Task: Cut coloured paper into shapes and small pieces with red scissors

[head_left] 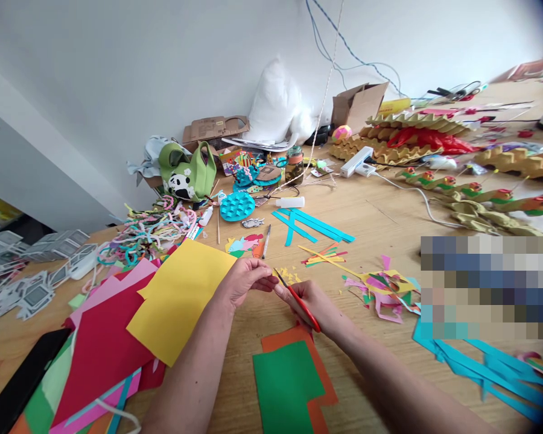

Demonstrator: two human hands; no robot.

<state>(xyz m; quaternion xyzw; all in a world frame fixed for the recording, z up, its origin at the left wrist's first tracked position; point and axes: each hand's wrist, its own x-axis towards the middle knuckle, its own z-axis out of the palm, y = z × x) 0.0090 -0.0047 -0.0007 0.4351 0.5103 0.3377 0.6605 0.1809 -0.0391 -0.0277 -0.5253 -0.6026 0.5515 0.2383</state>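
Observation:
In the middle of the head view, my right hand (311, 301) is closed around red-handled scissors (306, 309), the blades pointing up and left. My left hand (250, 278) pinches at the blade tips; what its fingers hold, if anything, is too small to make out. Just beyond the hands lie small yellow paper scraps (290, 275). A large yellow sheet (187, 295) spreads under and left of my left forearm, over red paper (111, 337). Nearer to me, a green sheet (285, 380) rests on an orange sheet (324, 377).
Blue strips (319, 226), thin coloured strips (328, 256) and a pen (266, 241) lie beyond my hands. Paper scraps (384, 286) are at right. A green panda bag (187, 172), a blue honeycomb disc (237, 207) and egg trays (368, 147) stand farther back. A blurred patch (491, 288) hides the right side.

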